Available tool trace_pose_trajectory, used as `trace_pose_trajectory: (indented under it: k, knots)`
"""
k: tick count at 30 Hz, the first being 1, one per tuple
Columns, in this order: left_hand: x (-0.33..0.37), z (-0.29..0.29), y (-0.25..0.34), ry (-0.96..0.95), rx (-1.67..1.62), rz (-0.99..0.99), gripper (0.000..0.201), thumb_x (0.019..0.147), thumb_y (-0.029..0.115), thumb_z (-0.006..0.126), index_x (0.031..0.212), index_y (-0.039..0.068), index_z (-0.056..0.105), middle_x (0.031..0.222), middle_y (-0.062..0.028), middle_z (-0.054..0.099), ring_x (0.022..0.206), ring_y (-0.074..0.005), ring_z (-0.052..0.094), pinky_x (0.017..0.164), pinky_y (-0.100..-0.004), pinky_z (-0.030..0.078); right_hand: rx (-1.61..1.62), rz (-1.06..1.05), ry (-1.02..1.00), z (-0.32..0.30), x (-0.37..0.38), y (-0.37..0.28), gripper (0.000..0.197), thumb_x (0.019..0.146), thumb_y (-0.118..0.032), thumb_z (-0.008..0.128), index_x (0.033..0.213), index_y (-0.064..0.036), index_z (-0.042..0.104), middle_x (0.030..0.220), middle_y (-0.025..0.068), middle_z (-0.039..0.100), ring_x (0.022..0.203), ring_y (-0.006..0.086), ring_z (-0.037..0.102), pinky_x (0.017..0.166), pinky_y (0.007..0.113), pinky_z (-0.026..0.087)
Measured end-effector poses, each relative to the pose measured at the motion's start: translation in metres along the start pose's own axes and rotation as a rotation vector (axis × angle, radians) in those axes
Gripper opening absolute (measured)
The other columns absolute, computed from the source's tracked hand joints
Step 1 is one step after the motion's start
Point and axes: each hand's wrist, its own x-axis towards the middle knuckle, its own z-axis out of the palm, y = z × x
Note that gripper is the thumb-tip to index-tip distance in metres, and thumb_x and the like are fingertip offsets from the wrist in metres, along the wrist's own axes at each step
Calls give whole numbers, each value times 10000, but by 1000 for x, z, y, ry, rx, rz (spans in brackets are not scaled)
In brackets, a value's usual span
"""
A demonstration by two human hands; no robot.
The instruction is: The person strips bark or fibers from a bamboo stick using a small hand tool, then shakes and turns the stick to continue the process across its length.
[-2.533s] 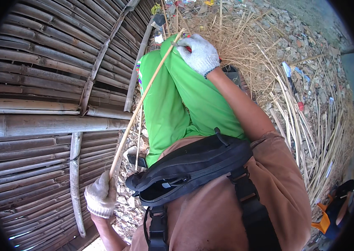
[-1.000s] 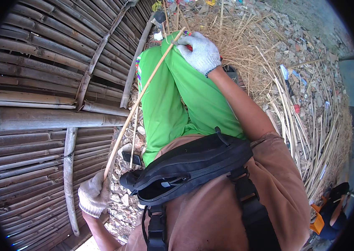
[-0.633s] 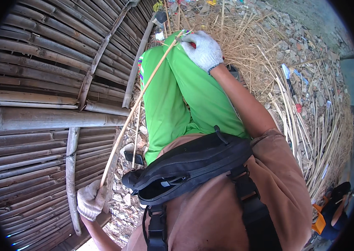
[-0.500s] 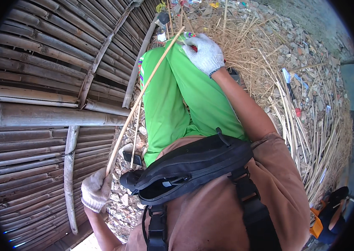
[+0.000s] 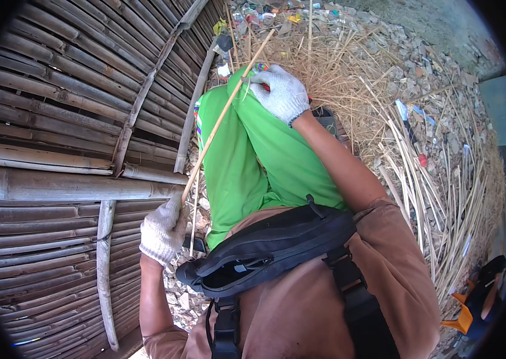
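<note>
Left hand (image 5: pixel 163 230) in white knit glove, fingers closed tight round lower end of thin bamboo strip (image 5: pixel 223 116). Now up beside the bamboo pole (image 5: pixel 73 185), higher than half a second back. Right hand (image 5: pixel 281 93), also gloved, on the knee of green trousers (image 5: pixel 253 161), fingers curled over strip plus something with a red bit; cannot tell what, mostly hidden. Barely shifted since earlier. Strip runs diagonal from left hand up across knee, tip past right hand over dry splint pile (image 5: pixel 420 173). Looks like strip drawn back and forth through right-hand grip, likely mid-stroke of shaving or smoothing. Black waist bag (image 5: pixel 265 257) across front. Bamboo wall (image 5: pixel 55 90) at left.
</note>
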Motion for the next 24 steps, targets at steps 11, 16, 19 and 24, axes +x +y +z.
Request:
trace_pose_trajectory:
  k: [11,16,19,24]
  knots:
    - [-37,-28,3,-176,143,-89,235,997,117,731,1224,57,716,919,-220,730,821,-474,715,688,-526,569,-5,48,-2,2,0,-1,187,976,-374,767,1052,-223,848,990,99,727,918,352,748,816,492,604]
    - [-59,-50,7,-137,170,-64,286,1011,169,743,1284,89,719,900,-203,744,779,-461,727,658,-528,576,14,65,-22,5,4,1,198,979,-371,765,1050,-205,847,1001,107,734,939,351,746,839,492,603]
    - [-76,-66,1,-208,220,-118,266,1003,173,739,1257,92,726,906,-198,743,791,-464,727,666,-534,575,5,44,-5,5,2,4,212,979,-366,765,1054,-184,844,1006,116,737,949,358,744,850,493,602]
    - [-108,-90,1,-204,158,-179,273,989,173,750,1248,87,740,916,-200,747,827,-452,736,694,-509,586,-3,71,-42,3,4,5,234,985,-369,758,1089,-180,850,1037,130,747,978,371,745,886,493,604]
